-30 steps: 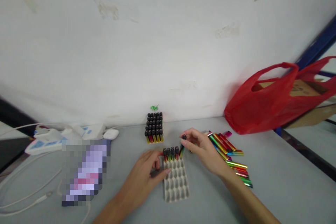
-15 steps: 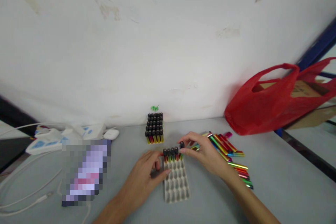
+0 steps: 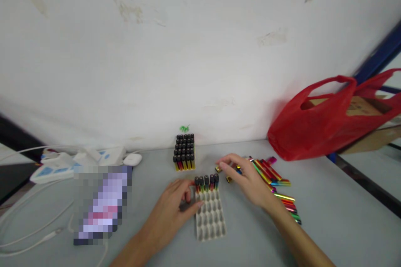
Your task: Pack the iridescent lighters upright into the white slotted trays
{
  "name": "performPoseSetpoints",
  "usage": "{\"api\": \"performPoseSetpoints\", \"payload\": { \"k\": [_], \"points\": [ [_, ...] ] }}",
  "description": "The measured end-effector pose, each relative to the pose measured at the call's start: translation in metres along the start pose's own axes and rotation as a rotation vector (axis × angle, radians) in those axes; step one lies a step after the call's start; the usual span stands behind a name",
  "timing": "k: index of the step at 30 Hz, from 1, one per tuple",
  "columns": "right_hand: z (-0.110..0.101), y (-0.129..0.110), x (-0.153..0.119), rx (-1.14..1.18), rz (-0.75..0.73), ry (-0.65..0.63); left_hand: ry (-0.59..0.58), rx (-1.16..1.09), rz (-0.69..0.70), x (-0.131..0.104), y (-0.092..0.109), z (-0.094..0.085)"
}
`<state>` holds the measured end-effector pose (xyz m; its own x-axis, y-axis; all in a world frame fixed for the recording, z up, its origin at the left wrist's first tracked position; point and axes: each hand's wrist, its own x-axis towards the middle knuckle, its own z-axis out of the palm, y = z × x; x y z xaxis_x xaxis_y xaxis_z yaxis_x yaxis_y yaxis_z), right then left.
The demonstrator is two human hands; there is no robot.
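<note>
A pale tray (image 3: 211,233) with rows of oval pockets lies on the table. Its far row holds several shiny coloured tubes with black tops (image 3: 206,179), standing upright. My left hand (image 3: 171,202) grips the tray's left side, index finger by the leftmost tube and thumb on the near pockets. My right hand (image 3: 242,175) is just right of the tray, above loose shiny tubes (image 3: 266,171). Its fingers are slightly apart and I see nothing held. One gold tube end (image 3: 218,169) shows under its fingertips; whether they touch is unclear.
A packed block of black-topped tubes (image 3: 184,150) stands near the wall. To the right is a red bag (image 3: 313,125) with cardboard inside. At the left are a power strip (image 3: 62,169), a white charger (image 3: 132,159), cables and a blurred purple item (image 3: 105,204).
My right hand has let go of a black-topped tube, which now stands at the right end of the tray's far row. That hand has shifted slightly up and right. My left hand stays put.
</note>
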<state>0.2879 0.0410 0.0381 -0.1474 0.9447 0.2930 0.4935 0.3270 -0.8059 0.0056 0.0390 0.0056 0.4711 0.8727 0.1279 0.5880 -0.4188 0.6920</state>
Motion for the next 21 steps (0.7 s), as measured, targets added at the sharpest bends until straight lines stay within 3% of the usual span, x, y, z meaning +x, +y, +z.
{"api": "performPoseSetpoints", "payload": {
  "k": [3,8,13,21],
  "points": [
    [-0.003,0.014,0.004,-0.254,-0.020,0.098,0.000,0.013,-0.006,-0.001,0.000,0.000],
    [0.000,0.030,0.002,-0.445,-0.041,0.024,0.009,0.007,0.008,-0.001,-0.003,0.001],
    [0.006,0.033,0.000,-0.545,-0.067,-0.063,0.013,0.000,-0.010,0.000,-0.002,0.002],
    [0.004,0.025,0.003,-0.621,-0.014,-0.080,0.016,-0.013,-0.048,0.002,0.000,0.004]
  ]
}}
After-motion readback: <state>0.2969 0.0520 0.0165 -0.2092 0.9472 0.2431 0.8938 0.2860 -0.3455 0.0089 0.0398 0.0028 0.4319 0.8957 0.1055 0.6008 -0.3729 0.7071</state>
